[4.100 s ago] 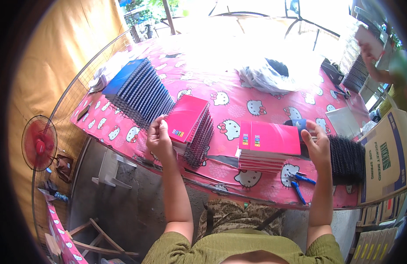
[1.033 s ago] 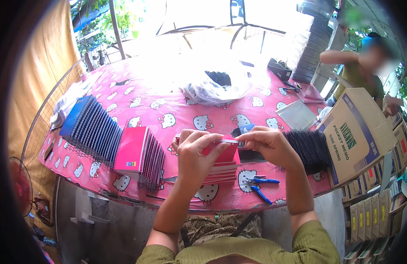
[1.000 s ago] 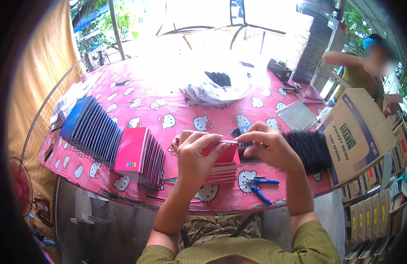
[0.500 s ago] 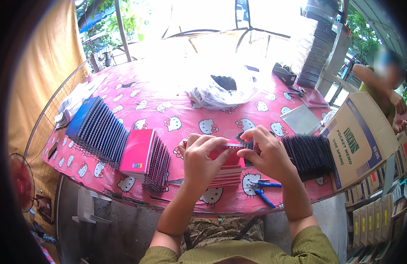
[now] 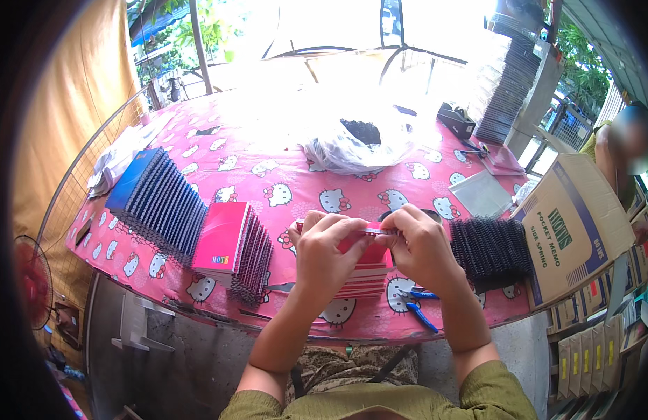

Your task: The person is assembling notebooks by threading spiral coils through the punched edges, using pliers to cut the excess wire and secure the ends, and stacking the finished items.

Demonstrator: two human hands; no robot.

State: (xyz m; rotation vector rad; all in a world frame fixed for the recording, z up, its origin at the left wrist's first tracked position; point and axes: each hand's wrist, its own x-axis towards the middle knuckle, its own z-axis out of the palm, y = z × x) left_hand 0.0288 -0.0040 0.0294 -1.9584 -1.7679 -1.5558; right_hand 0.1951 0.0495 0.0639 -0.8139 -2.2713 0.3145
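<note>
Head view: person at near edge of surface (image 5: 282, 175), which carries a pink cartoon-cat cloth.
Left hand (image 5: 327, 255): fingers curled shut on the left part of a red notebook (image 5: 362, 246), held up just above the stack.
Right hand (image 5: 422, 248): fingers closed on the right end of the same notebook; thumb and fingertips pinch its top edge.
Notebook position: centre-near, between both hands, over a stack of red notebooks (image 5: 366, 283) lying flat.
Left of hands: fanned row of bound red notebooks (image 5: 233, 248); farther left, row of bound blue notebooks (image 5: 156, 199).
Right of hands: pile of black spiral coils (image 5: 488, 248), just beside the right hand.
Near edge: blue-handled pliers (image 5: 418, 308) on the cloth, below the right hand.
Far centre: clear plastic bag (image 5: 355, 143).
Right: open cardboard box (image 5: 572, 227); another person partly visible beyond it.
</note>
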